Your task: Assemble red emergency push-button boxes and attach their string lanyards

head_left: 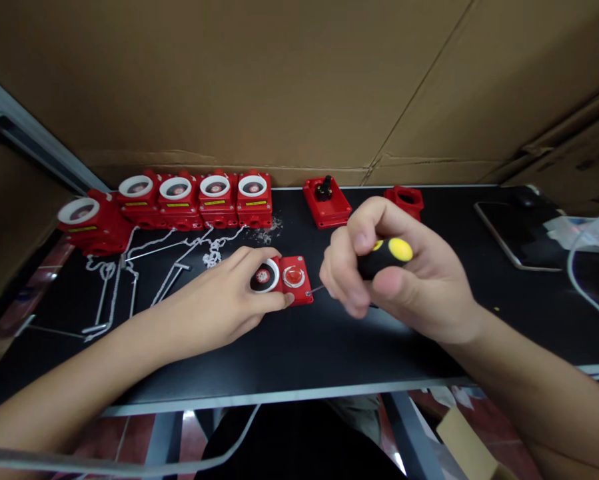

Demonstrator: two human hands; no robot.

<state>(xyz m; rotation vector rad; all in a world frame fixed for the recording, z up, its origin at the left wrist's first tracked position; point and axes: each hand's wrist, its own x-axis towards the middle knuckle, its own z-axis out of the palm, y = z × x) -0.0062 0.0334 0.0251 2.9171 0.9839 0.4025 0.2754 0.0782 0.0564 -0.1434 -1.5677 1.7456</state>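
The switch box point(303, 288) is red, with a white ring around a black-and-red dial and a red button. Right of it the screwdriver handle point(384, 260) is black with yellow spots. Behind it the row of boxes point(194, 197) is red with white rings and yellow strips; the table point(299, 353) beneath is black

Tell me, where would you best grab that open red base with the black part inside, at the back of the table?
Probably by its two outer side walls, coming from above. The red base lies flat on the table, open side up, with nothing touching its sides. The black part stands inside, so fingers there would foul it.
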